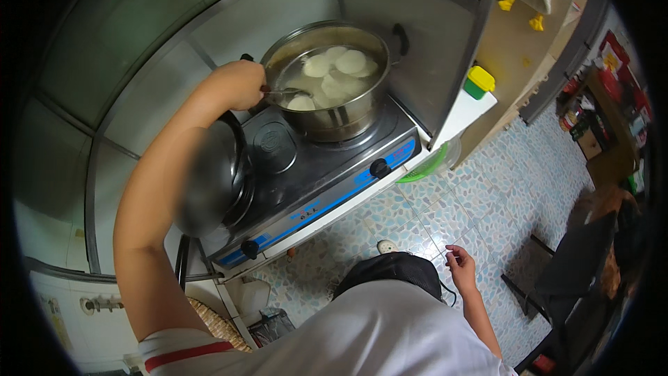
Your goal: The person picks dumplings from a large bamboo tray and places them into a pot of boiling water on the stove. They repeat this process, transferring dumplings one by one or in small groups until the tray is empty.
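My left hand (241,83) is closed around the handle of a metal ladle or spoon (284,92), and its fingertips face the rim of a large stainless steel pot (339,122). The ladle's head dips into cloudy liquid beside one of several round, flat white pieces of food (350,62). More of these pieces float near the pot's far side. The pot stands on the right burner of a two-burner gas stove (313,188). Low on the right, my right hand (461,267) hangs over the floor, holding nothing, with its fingers loosely bent and apart.
Under my left forearm is a dark round pan or lid (209,183), partly blurred. Grey-framed splash panels (417,47) border the stove. A yellow-and-green container (479,82) is on the white ledge at right. Behind my right hand stands a black chair (574,256).
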A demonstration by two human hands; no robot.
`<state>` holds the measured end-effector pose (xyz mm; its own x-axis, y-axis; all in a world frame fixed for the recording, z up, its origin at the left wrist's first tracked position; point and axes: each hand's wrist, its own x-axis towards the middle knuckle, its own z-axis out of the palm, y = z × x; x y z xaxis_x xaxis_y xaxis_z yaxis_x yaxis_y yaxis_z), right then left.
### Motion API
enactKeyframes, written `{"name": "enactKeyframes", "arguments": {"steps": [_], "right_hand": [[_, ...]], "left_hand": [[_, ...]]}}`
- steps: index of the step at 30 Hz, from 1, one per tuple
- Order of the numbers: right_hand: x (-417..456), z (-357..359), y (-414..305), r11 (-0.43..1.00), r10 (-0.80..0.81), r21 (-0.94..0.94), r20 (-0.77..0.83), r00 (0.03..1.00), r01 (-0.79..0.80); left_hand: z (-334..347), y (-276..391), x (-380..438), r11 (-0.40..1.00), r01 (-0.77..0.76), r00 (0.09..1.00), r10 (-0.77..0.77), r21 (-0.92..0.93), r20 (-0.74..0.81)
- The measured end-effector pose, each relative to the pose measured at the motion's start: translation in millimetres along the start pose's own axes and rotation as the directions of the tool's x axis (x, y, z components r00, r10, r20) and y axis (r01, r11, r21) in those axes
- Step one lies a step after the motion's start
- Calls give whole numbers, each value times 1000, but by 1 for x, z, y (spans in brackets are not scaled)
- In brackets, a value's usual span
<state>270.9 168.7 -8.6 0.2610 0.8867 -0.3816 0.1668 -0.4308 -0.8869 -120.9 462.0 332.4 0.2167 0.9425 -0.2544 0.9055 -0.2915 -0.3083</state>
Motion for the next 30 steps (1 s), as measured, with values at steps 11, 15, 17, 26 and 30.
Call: {"name": "enactKeyframes", "arguments": {"steps": [11,15,17,26,30], "right_hand": [[44,4,-6,999,-6,-39,100,995,10],[52,2,-2,999,-43,-29,110,993,46],[54,1,0,999,-47,-22,117,992,50],[43,6,-3,999,-29,-22,123,992,32],[37,14,-5,999,-28,-17,139,990,31]], "left_hand": [[5,24,74,985,108,992,-115,-135,-42],[-1,34,97,986,28,997,-39,-166,-66],[-1,35,107,990,-14,998,6,-141,-58],[-35,63,76,962,-95,992,113,-255,57],[-42,58,50,946,-135,979,174,-296,109]]}}
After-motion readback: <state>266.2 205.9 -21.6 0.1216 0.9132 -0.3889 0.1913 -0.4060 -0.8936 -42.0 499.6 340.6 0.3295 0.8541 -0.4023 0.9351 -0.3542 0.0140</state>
